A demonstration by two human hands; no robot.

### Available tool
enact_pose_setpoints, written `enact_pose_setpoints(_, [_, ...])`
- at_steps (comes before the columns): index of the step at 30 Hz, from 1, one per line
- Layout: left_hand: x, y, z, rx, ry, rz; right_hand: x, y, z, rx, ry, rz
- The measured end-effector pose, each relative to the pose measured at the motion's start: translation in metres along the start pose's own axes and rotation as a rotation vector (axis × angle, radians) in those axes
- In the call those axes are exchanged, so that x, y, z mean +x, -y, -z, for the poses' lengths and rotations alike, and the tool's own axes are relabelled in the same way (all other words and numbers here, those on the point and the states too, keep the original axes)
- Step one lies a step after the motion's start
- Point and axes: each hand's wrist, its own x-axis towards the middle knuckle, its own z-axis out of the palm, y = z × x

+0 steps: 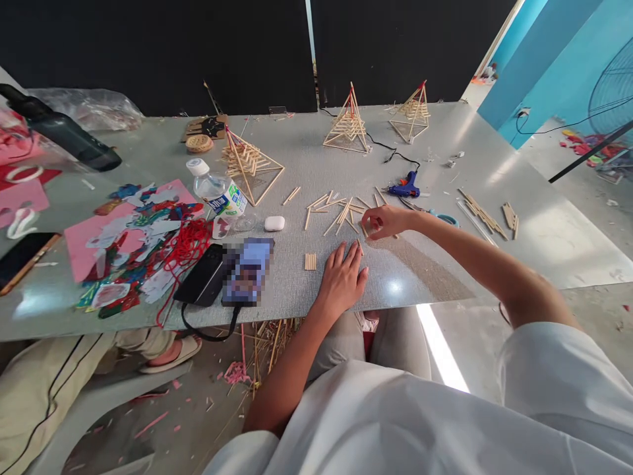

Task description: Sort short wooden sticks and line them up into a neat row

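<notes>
Left hand (343, 277) lies flat, palm down on the grey counter (435, 277), fingers (354, 253) released and spread, gripping nothing. Just to its left sits a small glued panel of short sticks (310, 261), apart from the hand. Right hand (384, 221) reaches across further out, its fingers curled down and pinching at a loose wooden stick (364, 230) at the near edge of the scattered stick pile (336, 210); whether the stick is lifted off the surface cannot be told. The pile lies flat on the counter, just beyond both hands.

Blue glue gun (405, 187) rests beyond the right hand, black cord trailing back. More sticks (482, 212) lie in a row to the right, near the forearm. Three stick pyramids stand upright: one left of centre (247, 161), one at the far middle (349, 122), one at the far right (413, 112). White earbud case (273, 223) sits left of the pile. Clear water bottle (217, 194) lies tilted beside it. A phone (248, 269) with blurred screen lies face up near the front edge, touching a black pouch (204, 282). Red string (185, 244) and coloured paper scraps (128, 244) cover the left part. Another person's leg and sandal (171, 353) show under the counter, left.
</notes>
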Motion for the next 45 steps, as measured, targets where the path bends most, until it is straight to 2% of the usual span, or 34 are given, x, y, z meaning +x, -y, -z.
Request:
enact_pose_setpoints(5, [0.0, 0.0, -0.001, 0.018, -0.015, -0.003, -0.032, 0.004, -0.027, 0.042, -0.068, 0.074])
enact_pose_setpoints(9, [0.0, 0.0, -0.001, 0.019, -0.024, 0.014, -0.037, 0.01, -0.046, 0.114, -0.149, 0.099])
enact_pose_setpoints(15, [-0.001, 0.0, 0.002, -0.001, -0.003, -0.009, -0.036, 0.009, -0.054, 0.123, -0.233, 0.105])
enact_pose_setpoints(21, [-0.001, 0.0, 0.002, -0.001, -0.014, -0.002, -0.037, 0.007, -0.059, 0.166, -0.21, 0.099])
enact_pose_setpoints(24, [-0.001, 0.0, 0.001, 0.004, -0.022, 0.0, -0.035, 0.001, -0.052, 0.283, -0.175, 0.101])
enact_pose_setpoints(27, [-0.001, 0.001, 0.001, 0.005, -0.005, 0.001, -0.024, -0.006, -0.03, 0.302, -0.181, 0.08])
enact_pose_setpoints(30, [-0.002, 0.001, 0.003, 0.01, 0.011, 0.01, -0.003, -0.008, -0.002, 0.1, -0.237, 0.037])
enact_pose_setpoints(33, [-0.002, 0.0, 0.004, 0.017, 0.011, 0.009, 0.02, -0.002, 0.016, -0.07, -0.2, -0.022])
enact_pose_setpoints(36, [-0.001, -0.001, 0.004, 0.027, 0.01, 0.004, 0.037, 0.009, 0.02, -0.115, -0.141, -0.041])
enact_pose_setpoints(40, [0.0, -0.001, 0.004, 0.034, 0.019, 0.007, 0.047, 0.019, 0.017, -0.152, -0.132, -0.057])
enact_pose_setpoints(45, [0.0, 0.0, 0.003, 0.03, 0.021, 0.004, 0.06, 0.03, 0.009, -0.247, -0.181, -0.239])
